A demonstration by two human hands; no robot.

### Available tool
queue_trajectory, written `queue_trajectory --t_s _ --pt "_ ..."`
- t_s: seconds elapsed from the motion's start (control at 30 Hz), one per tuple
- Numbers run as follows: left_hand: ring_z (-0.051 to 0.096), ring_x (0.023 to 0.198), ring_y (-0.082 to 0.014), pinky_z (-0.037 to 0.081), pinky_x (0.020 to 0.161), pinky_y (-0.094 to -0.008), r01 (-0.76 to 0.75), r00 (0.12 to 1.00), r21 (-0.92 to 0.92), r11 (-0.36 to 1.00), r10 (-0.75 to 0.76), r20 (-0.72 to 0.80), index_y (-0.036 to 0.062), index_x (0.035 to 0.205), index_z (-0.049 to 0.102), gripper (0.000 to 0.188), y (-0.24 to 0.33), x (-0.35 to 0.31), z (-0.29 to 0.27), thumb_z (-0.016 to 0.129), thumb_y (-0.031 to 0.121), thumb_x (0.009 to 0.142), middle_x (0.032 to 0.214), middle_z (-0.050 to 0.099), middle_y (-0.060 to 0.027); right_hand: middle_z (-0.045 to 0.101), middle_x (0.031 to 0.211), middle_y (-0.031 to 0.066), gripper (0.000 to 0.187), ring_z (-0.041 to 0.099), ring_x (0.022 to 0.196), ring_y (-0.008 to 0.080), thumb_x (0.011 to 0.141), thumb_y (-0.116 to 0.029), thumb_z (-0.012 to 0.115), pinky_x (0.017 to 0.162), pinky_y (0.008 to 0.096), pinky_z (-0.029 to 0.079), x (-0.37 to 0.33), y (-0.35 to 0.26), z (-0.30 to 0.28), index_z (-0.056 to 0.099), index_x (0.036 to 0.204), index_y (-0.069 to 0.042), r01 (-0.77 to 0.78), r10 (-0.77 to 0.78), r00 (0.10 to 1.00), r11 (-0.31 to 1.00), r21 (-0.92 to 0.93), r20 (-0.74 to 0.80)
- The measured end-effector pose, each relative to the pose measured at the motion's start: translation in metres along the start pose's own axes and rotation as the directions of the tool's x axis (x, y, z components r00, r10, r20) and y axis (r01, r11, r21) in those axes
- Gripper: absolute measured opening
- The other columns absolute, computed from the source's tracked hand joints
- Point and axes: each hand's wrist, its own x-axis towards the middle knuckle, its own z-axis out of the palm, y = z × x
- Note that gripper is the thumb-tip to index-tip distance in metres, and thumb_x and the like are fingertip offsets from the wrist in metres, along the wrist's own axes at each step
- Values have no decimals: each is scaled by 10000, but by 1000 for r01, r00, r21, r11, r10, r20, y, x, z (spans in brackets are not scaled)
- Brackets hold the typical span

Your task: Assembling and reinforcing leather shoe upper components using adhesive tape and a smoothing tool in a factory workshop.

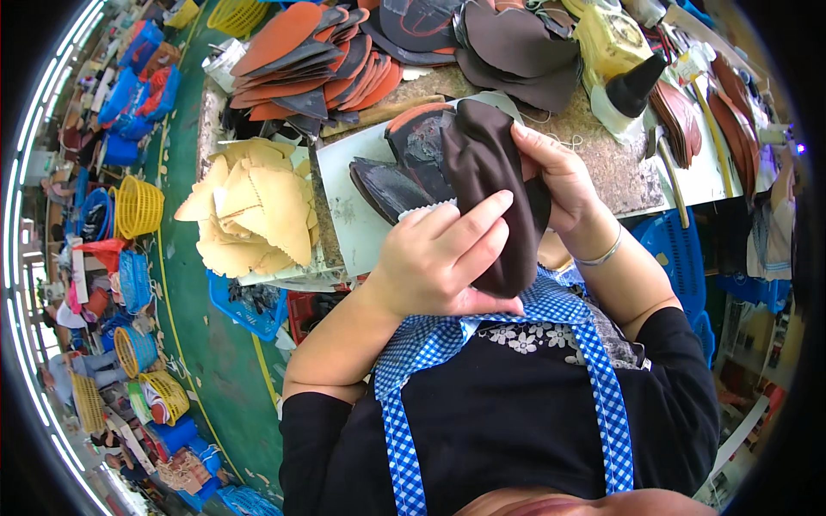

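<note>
I note a worktable with a worn, speckled brown top (615, 176). At its near edge I log a pale board (340, 232) bearing dark pieces (387, 191), one with an orange-red edge. Left of it: a loose heap of cream pieces with zigzag edges (258, 206). Far side, left to right: a white can (225, 62), piled orange-and-black pieces (318, 64), a stack of dark brown pieces (516, 56), a yellowish block-shaped container (609, 41). Farther right I record reddish-brown pieces (677, 120) and a hammer-like tool (671, 176), its handle overhanging the edge.
</note>
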Motion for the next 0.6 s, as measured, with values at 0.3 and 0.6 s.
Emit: queue_trajectory --t_s 0.3,0.6 --pt "591 822 -161 474 757 -272 456 724 -644 614 -677 -133 15 1106 586 571 -27 -13 -9 592 521 840 1141 612 -92 633 1089 98 324 634 965 182 933 -235 560 850 330 524 3 -16 5 553 1171 -16 -26 32 997 997 -79 71" --pt "508 1144 -178 388 971 -306 21 747 -885 -464 -581 323 -25 1286 434 402 -49 -5 17 484 219 971 1269 518 -121 643 1083 102 287 630 983 190 915 -178 588 897 347 501 11 1 25 575 1148 -10 -222 202 966 968 119 160"
